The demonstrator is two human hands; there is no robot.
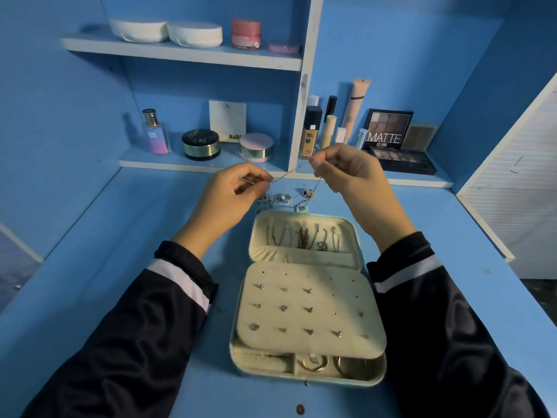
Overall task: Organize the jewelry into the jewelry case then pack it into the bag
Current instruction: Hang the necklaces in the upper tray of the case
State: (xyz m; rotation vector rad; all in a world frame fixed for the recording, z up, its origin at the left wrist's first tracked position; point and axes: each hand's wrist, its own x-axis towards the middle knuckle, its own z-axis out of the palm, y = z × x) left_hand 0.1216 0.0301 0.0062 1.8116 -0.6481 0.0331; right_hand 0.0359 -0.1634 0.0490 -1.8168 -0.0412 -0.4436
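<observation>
Case lining [304, 297] matt cloth; chain [291, 173] shiny metal.

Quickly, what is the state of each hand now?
Left hand: pinches one end of the thin chain.
Right hand: pinches the other end of it.

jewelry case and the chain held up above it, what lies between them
Head view: loose rings and chains lie on the desk between the jewelry case and the chain pinched by the left hand and right hand.

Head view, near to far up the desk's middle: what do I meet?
Nearest: case tray holding gold rings → cream stud-earring panel → case lid hung with chains → loose silver jewelry on the blue desk → thin silver chain pinched by left hand and right hand.
</observation>
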